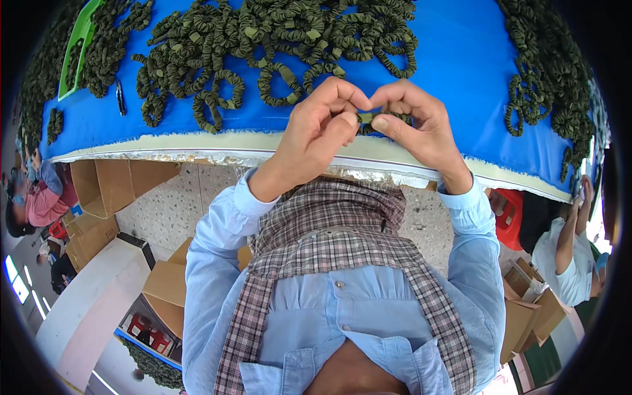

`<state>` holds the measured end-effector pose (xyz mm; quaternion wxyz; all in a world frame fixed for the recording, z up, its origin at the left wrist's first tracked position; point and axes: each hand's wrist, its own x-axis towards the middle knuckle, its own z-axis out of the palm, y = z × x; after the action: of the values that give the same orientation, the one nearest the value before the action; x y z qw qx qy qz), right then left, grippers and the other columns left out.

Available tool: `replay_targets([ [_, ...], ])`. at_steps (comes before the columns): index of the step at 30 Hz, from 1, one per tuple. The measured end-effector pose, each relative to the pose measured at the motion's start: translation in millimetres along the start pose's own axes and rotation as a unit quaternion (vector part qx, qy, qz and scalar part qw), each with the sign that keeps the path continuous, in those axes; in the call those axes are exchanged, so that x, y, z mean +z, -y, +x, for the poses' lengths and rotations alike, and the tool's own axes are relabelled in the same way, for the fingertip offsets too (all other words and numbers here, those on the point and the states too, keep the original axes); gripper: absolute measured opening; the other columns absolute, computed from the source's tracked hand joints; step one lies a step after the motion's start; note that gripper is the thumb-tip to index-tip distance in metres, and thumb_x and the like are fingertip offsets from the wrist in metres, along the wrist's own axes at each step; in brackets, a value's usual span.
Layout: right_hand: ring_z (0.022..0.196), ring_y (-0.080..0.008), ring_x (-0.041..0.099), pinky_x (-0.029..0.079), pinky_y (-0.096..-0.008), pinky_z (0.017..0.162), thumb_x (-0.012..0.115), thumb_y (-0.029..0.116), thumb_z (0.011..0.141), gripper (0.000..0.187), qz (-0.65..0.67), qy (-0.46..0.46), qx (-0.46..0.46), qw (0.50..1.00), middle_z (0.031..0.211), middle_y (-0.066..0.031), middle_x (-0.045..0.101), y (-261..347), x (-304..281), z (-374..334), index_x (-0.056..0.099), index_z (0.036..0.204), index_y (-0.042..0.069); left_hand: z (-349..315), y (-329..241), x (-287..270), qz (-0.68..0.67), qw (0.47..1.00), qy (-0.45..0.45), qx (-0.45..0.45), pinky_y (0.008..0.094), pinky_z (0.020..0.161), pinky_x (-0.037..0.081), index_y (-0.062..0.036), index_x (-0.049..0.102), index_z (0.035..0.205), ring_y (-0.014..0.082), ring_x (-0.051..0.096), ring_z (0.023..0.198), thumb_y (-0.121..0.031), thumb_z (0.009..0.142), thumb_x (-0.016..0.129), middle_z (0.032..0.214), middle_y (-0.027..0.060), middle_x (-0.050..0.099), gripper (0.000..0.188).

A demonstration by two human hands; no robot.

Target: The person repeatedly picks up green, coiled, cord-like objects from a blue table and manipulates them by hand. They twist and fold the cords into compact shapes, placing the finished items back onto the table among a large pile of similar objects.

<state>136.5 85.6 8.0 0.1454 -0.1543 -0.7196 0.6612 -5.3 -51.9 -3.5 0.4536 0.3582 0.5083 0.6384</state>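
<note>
Just over the table's near edge, my left hand (318, 129) and my right hand (421, 129) meet with thumbs and forefingers pinched on a dark green scrunchie (366, 118). A short, flat, lighter green section of it shows between the two thumbs. The rest of the ring is partly hidden by my fingers. Beyond my hands lies a big heap of similar gathered green scrunchies (263, 39), several of them loose along its near side. One loose scrunchie (279, 84) with a flat light patch rests close to my left hand.
A blue cloth (461, 59) covers the table, with a pale strip along its front. At left are a green tray (79, 46) and a slim dark tool (120, 99). More scrunchies (546, 85) pile up at right. Cardboard boxes (125, 184) stand below; other people sit at both sides.
</note>
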Motion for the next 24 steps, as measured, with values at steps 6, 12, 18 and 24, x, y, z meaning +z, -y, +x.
replay_targets([
  [6, 0.063, -0.0053, 0.052, 0.041, -0.0211, 0.055, 0.064, 0.019, 0.090, 0.019, 0.056, -0.006, 0.073, 0.996, 0.075, 0.0008, 0.058, -6.6, -4.1, -1.3, 0.060, 0.090, 0.000, 5.1, -5.1, -9.6, -0.070, 0.991, 0.034, -0.105, 0.0201, 0.052, 0.037, 0.0009, 0.049, 0.105, 0.0056, 0.044, 0.056, -0.008, 0.092, 0.040, 0.066, 0.0021, 0.053, 0.018],
  [12, 0.062, -0.0051, 0.050, 0.040, -0.0207, 0.055, 0.061, 0.022, 0.093, 0.021, 0.112, -0.013, 0.090, 0.990, 0.073, 0.0011, 0.057, -8.9, -2.0, -0.2, 0.059, 0.089, 0.001, 4.1, -1.0, -5.0, -0.073, 0.992, 0.026, -0.095, 0.0198, 0.049, 0.033, -0.0010, 0.051, 0.108, 0.0034, 0.041, 0.054, -0.007, 0.091, 0.048, 0.063, -0.0013, 0.050, 0.019],
  [18, 0.064, -0.0054, 0.051, 0.040, -0.0202, 0.057, 0.059, 0.024, 0.094, 0.023, 0.127, 0.012, 0.090, 0.988, 0.075, 0.0006, 0.057, -11.3, -4.0, -0.1, 0.058, 0.088, 0.001, 4.7, -0.8, 14.5, 0.168, 0.985, -0.039, 0.022, 0.0160, 0.048, 0.026, -0.0023, 0.061, 0.108, -0.0021, 0.037, 0.056, 0.000, 0.077, 0.072, 0.069, -0.0059, 0.053, 0.033],
  [24, 0.067, -0.0053, 0.052, 0.040, -0.0205, 0.059, 0.059, 0.025, 0.094, 0.024, 0.114, -0.004, 0.073, 0.991, 0.075, 0.0005, 0.057, -14.1, 0.0, 0.1, 0.058, 0.088, 0.002, 4.2, 11.3, 14.6, 0.230, 0.963, -0.087, 0.107, 0.0181, 0.046, 0.040, -0.0029, 0.063, 0.096, 0.0020, 0.060, 0.060, -0.003, 0.077, 0.072, 0.076, 0.0060, 0.070, 0.021],
])
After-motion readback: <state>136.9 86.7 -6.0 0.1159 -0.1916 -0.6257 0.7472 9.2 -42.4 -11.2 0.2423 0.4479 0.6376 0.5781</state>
